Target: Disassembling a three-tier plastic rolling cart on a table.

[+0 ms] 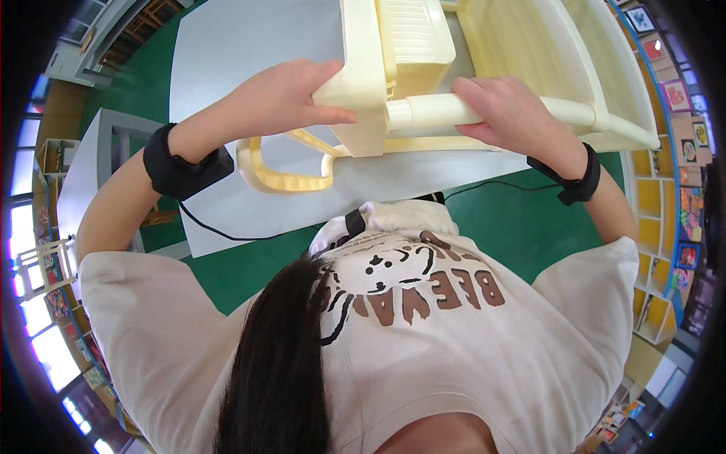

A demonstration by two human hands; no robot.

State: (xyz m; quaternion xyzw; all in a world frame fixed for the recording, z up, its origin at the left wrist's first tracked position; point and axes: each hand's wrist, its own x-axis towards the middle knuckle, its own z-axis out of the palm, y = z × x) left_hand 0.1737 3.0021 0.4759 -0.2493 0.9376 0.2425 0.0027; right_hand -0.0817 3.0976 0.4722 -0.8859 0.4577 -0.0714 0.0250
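Note:
A large cream plastic assembly of panels and tubes lies across the table in front of me. My left hand (291,94) grips the edge of its upright end panel (363,98), with the thumb on top and the fingers lower down along the side. My right hand (503,110) is wrapped over a round cream tube (431,111) whose left end meets that panel; whether it is fully seated I cannot tell. Behind the tube sits a ribbed cream box section (416,38). A curved, scalloped loop piece (265,174) sticks out below my left hand.
The pale grey table (227,45) stands on a green floor (491,208). Large curved cream panels (522,45) extend to the right. Black cables (249,238) run near the table's front edge. Another grey table (98,163) is at left, with shelves (654,242) along the right.

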